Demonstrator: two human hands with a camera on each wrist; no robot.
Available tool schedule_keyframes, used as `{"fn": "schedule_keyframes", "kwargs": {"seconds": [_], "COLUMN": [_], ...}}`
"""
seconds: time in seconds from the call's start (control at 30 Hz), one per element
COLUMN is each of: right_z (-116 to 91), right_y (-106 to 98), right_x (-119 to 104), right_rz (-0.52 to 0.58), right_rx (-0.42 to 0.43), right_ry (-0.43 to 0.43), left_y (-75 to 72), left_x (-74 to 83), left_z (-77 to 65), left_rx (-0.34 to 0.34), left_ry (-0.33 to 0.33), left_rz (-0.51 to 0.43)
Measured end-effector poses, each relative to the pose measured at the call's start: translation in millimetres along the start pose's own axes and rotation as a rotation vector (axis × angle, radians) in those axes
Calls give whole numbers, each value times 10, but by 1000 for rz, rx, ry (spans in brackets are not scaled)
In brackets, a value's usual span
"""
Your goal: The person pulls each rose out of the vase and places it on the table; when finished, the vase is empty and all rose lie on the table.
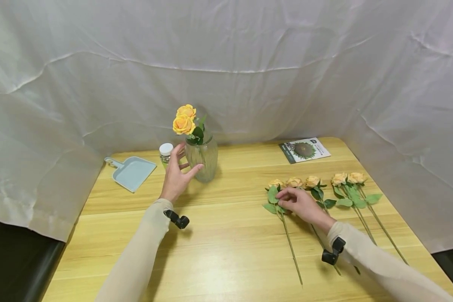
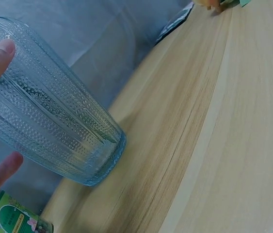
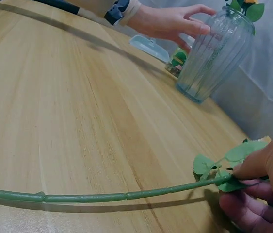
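A ribbed clear glass vase (image 1: 207,161) stands upright on the table, with two yellow artificial roses (image 1: 184,119) in it. My left hand (image 1: 176,178) is at the vase's left side, thumb in front and fingers loosely spread; the left wrist view shows the thumb (image 2: 3,51) over the glass. How firmly it touches is unclear. On the right, my right hand (image 1: 302,205) pinches a rose's green stem (image 3: 88,198) by its leaves, between thumb and fingers. That stem lies low over the tabletop. More yellow roses (image 1: 347,179) lie to its right, some partly behind the hand.
Left of the vase is a small white-capped bottle (image 1: 166,149), with a light blue dustpan (image 1: 134,173) farther left. A sunflower-printed packet (image 1: 304,150) lies at the back right. Pale cloth (image 1: 249,71) hangs behind the wooden table (image 1: 219,251).
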State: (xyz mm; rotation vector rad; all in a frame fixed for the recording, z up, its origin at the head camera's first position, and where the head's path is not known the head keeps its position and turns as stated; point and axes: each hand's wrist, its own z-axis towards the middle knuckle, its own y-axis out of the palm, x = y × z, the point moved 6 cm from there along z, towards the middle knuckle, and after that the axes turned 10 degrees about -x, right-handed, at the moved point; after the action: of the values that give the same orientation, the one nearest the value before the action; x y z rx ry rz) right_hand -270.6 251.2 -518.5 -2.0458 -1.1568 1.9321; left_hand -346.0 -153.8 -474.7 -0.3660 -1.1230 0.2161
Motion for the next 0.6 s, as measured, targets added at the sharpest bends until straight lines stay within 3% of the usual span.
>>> {"fn": "schedule_keyframes", "kwargs": {"seconds": [0.3,0.6], "right_z": [-14,-75], "right_y": [-2,-138], "right_x": [-27,-121], "right_rz": [-61,-165], "right_rx": [29,90], "right_ry": [44,56], "left_y": [7,1], "left_x": [-6,0], "left_z": [-3,0], "left_rx": [-3,2], "left_ry": [-10,-8], "left_rz": [-9,2]}}
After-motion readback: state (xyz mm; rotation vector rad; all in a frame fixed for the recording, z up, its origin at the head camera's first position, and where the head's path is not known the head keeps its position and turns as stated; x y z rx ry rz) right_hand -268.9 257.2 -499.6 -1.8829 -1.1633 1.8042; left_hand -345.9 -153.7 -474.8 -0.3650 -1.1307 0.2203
